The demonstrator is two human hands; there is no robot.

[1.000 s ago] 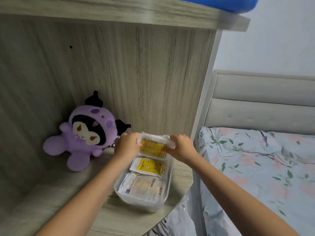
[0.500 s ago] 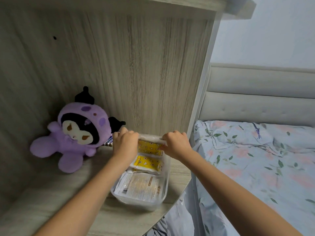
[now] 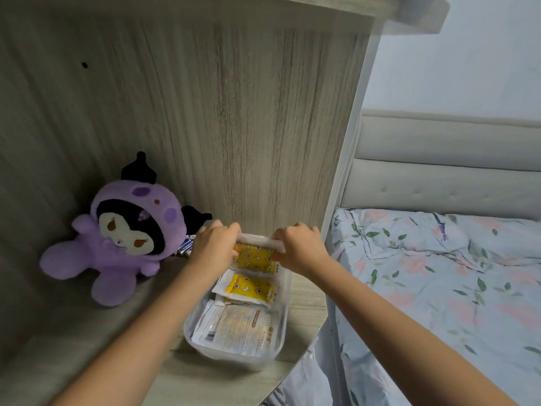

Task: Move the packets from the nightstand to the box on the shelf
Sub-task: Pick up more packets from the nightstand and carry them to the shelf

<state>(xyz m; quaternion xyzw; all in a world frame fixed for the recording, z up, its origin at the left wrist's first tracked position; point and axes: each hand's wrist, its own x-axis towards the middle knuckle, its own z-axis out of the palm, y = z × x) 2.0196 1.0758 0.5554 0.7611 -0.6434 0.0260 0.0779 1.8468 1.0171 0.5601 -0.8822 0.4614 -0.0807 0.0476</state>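
my left hand [image 3: 215, 246] and right hand [image 3: 300, 247] pinch the yellow packet [image 3: 254, 257], fingers clamped, tucking it upright at the box's [image 3: 234, 351] far end.

Two bare forearms are seen reaching from the bottom of the frame toward its centre, the left from the lower left corner, the right from the lower right. They converge as they rise. The left hand [image 3: 215, 244] is held knuckles up just left of centre, its fingers curled downward with the thumb tucked beneath. The right hand [image 3: 298, 247] is held level with it just right of centre, fingers likewise curled over. Each grip is closed on one end of a yellow packet [image 3: 255, 257], held between the two hands.
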